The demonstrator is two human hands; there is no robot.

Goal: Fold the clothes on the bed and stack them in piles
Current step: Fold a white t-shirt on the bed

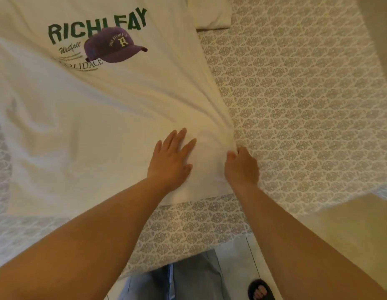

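White printed cotton T-shirt (97, 118) lies spread across the patterned grey-white bedsheet (307, 94), hem near the bed's front edge. Left hand (172, 158) rests flat on it, fingers straight; right hand (242, 167) pinches the shirt's right side edge, cloth bunched. Bare sheet lies to the right.

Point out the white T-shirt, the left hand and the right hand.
white T-shirt (97, 118): head view, plain cloth below the print.
left hand (171, 161): head view, back of the hand.
right hand (242, 167): head view, back of the hand.
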